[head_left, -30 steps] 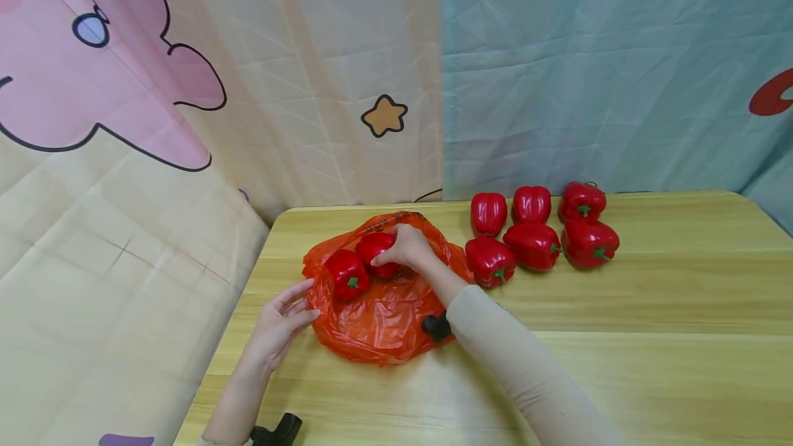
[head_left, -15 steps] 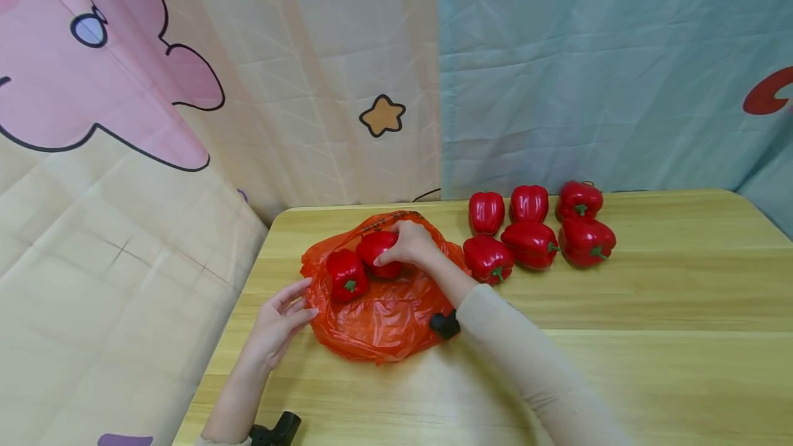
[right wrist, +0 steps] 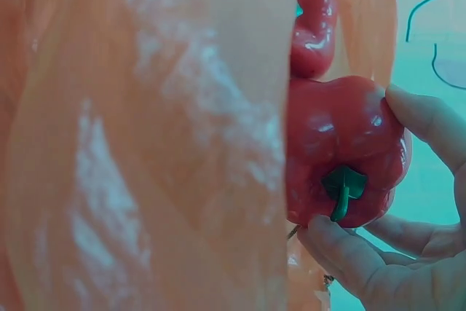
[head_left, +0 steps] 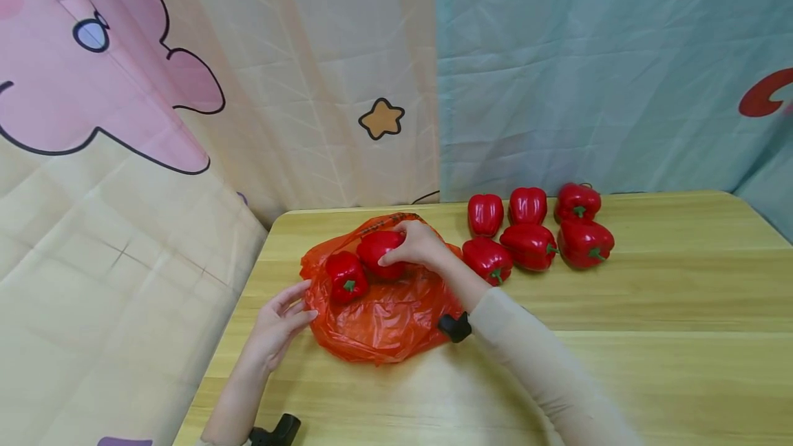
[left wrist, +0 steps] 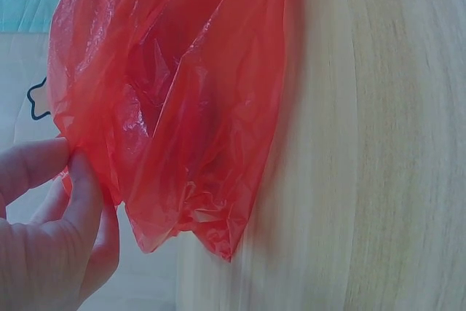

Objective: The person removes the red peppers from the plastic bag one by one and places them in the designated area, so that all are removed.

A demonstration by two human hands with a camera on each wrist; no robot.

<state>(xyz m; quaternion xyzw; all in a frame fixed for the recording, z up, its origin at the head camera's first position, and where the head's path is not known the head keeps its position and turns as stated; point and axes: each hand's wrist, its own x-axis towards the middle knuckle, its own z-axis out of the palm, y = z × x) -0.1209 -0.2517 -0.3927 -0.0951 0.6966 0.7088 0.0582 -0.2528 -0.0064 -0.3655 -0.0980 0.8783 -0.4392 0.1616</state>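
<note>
A thin orange-red plastic bag (head_left: 384, 332) lies spread with its mouth wide on the wooden table. My left hand (head_left: 280, 325) pinches the bag's left rim between thumb and fingers, as the left wrist view shows up close. Inside the mouth, my right hand (head_left: 423, 245) holds a glossy red bell pepper (right wrist: 342, 143), its thumb and fingers on opposite sides near the green stem. Another red bell pepper (head_left: 347, 277) rests in the bag just left of the held one. Part of the held pepper is hidden behind the bag wall in the right wrist view.
Several more red bell peppers (head_left: 529, 245) stand and lie in two loose rows right of the bag, the closest right beside its edge. Behind the wooden table (head_left: 681, 294) hangs a printed curtain (head_left: 595, 74). Each wrist carries a black camera mount (head_left: 455, 327).
My right hand and forearm have shifted slightly right, and the held pepper has shifted slightly right too, showing more of itself. The left hand stays at the bag's rim.
</note>
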